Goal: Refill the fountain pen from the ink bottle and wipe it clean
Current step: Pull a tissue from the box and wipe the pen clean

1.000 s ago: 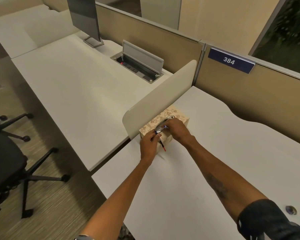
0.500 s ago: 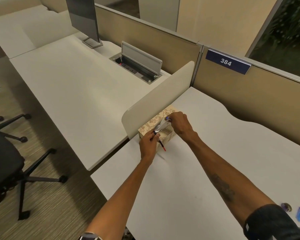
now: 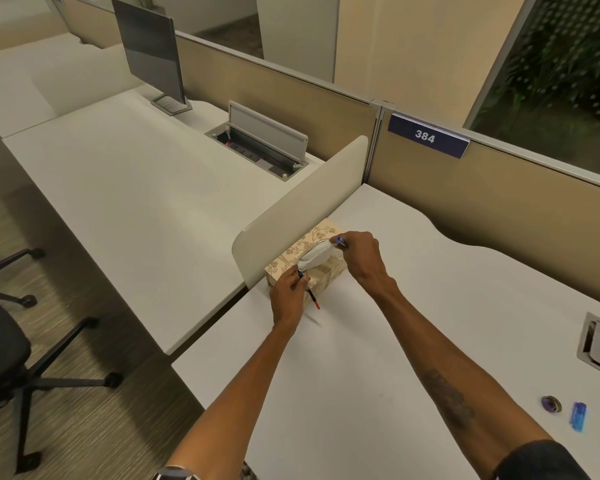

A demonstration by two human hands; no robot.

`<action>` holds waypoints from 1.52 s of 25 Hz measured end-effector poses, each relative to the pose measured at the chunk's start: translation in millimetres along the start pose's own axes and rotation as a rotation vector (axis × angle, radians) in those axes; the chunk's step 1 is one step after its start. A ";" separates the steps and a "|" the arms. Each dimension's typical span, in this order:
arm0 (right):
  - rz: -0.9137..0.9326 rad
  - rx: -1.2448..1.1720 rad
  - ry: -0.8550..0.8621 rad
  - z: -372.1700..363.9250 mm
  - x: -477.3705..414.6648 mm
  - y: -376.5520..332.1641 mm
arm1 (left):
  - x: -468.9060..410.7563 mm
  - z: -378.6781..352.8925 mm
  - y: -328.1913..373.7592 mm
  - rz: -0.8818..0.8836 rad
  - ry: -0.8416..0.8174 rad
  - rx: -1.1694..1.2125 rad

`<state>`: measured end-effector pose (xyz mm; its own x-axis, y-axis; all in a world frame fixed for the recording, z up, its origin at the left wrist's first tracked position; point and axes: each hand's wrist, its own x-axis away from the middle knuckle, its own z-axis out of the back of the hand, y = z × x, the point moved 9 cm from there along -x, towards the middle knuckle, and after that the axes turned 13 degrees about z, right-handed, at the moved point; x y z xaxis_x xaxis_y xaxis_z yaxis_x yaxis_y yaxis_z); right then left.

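I am seeing the fountain pen (image 3: 311, 295) lying in the left hand (image 3: 287, 299), its thin red-tipped barrel sticking out below the fingers toward the desk (image 3: 361, 375), tip hanging just above the surface. The left fingers are curling closed around the pen's upper part, so the nib end is hidden from me. The right hand (image 3: 361, 259) is pinching a white tissue (image 3: 314, 258) between thumb and fingertips, drawing it up from the slot of the patterned tissue box (image 3: 293, 258); a small blue piece is also showing at those fingertips, too small for me to identify. The box is sitting on the desk tight against the low white divider (image 3: 302, 199). Both forearms are reaching out across the white desk. Far off at the near right edge, well apart from the hands, a small round dark ink bottle (image 3: 550, 404) is standing beside a blue cap-like object (image 3: 578, 414). On the neighbouring desk a monitor (image 3: 149, 53) is standing, and a black office chair (image 3: 0, 344) is sitting at the left.
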<state>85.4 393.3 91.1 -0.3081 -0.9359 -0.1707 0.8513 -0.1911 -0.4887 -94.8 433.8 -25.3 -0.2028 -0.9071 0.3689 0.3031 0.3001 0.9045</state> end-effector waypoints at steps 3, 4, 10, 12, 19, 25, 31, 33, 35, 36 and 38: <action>-0.032 -0.021 -0.083 -6.7 3.7 2.7 | 3.1 0.3 3.5 -0.002 -0.007 -0.001; -0.059 -0.029 -0.175 -14.0 5.2 8.2 | 3.3 0.9 3.9 -0.002 -0.010 -0.001; -0.163 0.076 -0.393 -20.3 -5.0 8.4 | 2.4 1.2 0.7 0.042 -0.009 0.015; -0.188 0.184 -0.308 -16.5 -14.3 -0.5 | 3.6 1.5 3.7 0.029 -0.002 -0.012; -0.081 0.428 -0.334 -49.9 -33.6 -20.4 | 1.1 5.0 3.5 0.022 0.019 0.009; 0.039 0.483 -0.212 -50.8 -36.1 -36.0 | 3.1 6.9 8.8 0.011 0.026 0.008; 0.044 0.447 -0.181 -31.9 -27.5 -35.9 | 7.1 3.5 8.5 0.036 0.026 0.044; 0.034 0.412 -0.130 -15.8 -33.0 -44.2 | 8.1 3.2 7.5 0.037 0.029 0.048; -0.003 0.376 -0.091 6.1 -35.4 -47.2 | 8.4 2.7 6.6 0.042 0.010 0.039; -0.036 0.360 -0.080 16.7 -33.9 -45.0 | 8.0 2.6 6.8 0.041 0.000 0.025; -0.122 0.297 -0.067 33.8 -26.6 -31.7 | 7.5 3.5 8.0 0.038 -0.003 0.012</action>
<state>80.9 414.3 140.0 -0.3950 -0.9164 -0.0650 0.8997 -0.3716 -0.2292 -97.1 430.4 -14.5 -0.1940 -0.8943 0.4032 0.2995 0.3374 0.8924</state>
